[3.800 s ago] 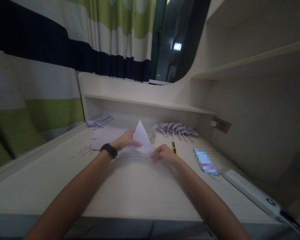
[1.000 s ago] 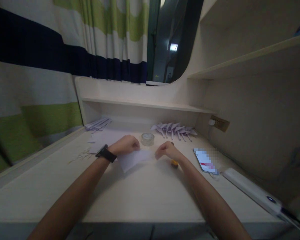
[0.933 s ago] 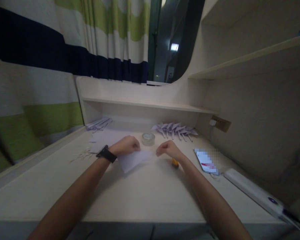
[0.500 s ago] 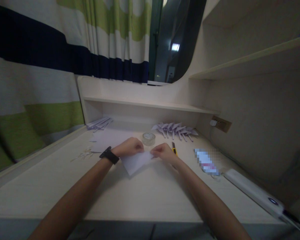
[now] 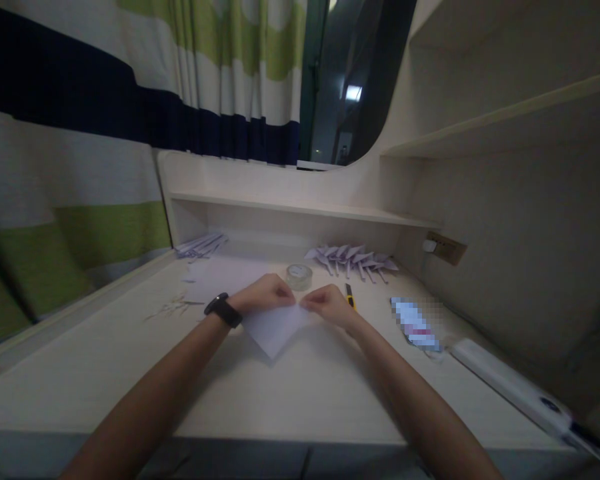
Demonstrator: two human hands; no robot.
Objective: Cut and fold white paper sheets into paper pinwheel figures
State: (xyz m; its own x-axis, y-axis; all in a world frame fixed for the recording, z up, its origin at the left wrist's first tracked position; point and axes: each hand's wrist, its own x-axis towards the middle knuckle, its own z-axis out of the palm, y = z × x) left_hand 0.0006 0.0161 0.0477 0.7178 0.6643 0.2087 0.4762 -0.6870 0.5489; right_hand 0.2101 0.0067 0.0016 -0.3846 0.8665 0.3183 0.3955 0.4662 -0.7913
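Head view. Clock bearings taken from the paper, 12 o'clock away from the person.

White folded paper [image 5: 273,333]: mid-desk, between the hands, a pointed corner directed to 6 o'clock over the desk [image 5: 280,407]. Left hand [image 5: 266,293], dark watch [image 5: 223,310] at the wrist: fingers clamped on the paper's far edge. Right hand [image 5: 330,305]: thumb and fingertips pinched on the paper's right-hand corner, fingertips just beside those of the left.

Surroundings: roll of clear tape [image 5: 299,277] at 1 o'clock, near both hands. Row of folded paper pieces with narrow stems [image 5: 350,257] and yellow cutter [image 5: 350,297] both toward 2; cutter partly hidden by the right hand. Phone [image 5: 414,323], screen pixelated, at 3. White power strip [image 5: 510,383] between 3 and 4, farther out. Flat white sheets [image 5: 220,273] and narrow paper bundle [image 5: 201,245] toward 10. Thin pale strands [image 5: 173,307] between 9 and 10; material unclear.
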